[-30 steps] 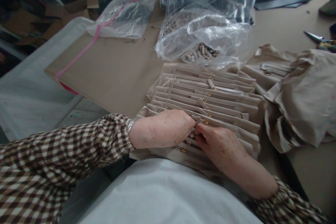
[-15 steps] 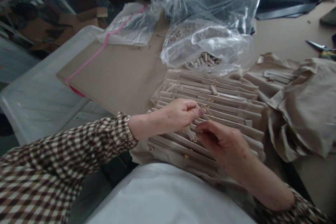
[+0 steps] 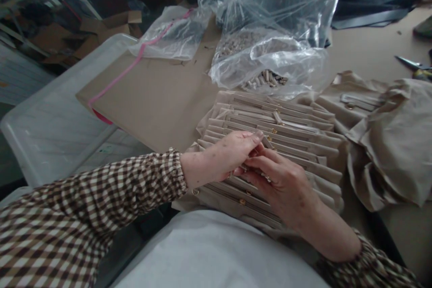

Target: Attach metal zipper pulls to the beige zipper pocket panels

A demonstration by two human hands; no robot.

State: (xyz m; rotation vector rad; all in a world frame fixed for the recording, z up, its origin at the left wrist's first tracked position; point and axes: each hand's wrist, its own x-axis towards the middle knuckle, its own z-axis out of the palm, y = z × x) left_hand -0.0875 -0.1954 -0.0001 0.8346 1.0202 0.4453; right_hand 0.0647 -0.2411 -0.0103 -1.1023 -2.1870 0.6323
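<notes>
A row of beige fabric pieces with zippers (image 3: 286, 126) lies in overlapping layers before me, small gold zipper sliders showing along them. My left hand (image 3: 229, 155) is closed over the middle of the row, its thumb and forefinger pinched at a small beige zipper pull (image 3: 267, 142). Against it from the right comes my right hand (image 3: 286, 182), fingers bent together and touching the left fingers. What the right fingertips grip is hidden between the hands. Another zipper pull (image 3: 277, 118) hangs from a slider farther back.
Behind the row, a clear plastic bag (image 3: 286, 51) holds many small beige pulls (image 3: 266, 78). Crumpled beige fabric (image 3: 398, 139) lies at right, with scissors (image 3: 410, 63) beyond. A flat plastic bag (image 3: 172, 36) and a pink strap (image 3: 121, 78) are at left, near a translucent bin (image 3: 50, 94).
My hands have come together; the right fingers moved left to meet the left ones. The pull that dangled below my left hand is now hidden behind the fingers.
</notes>
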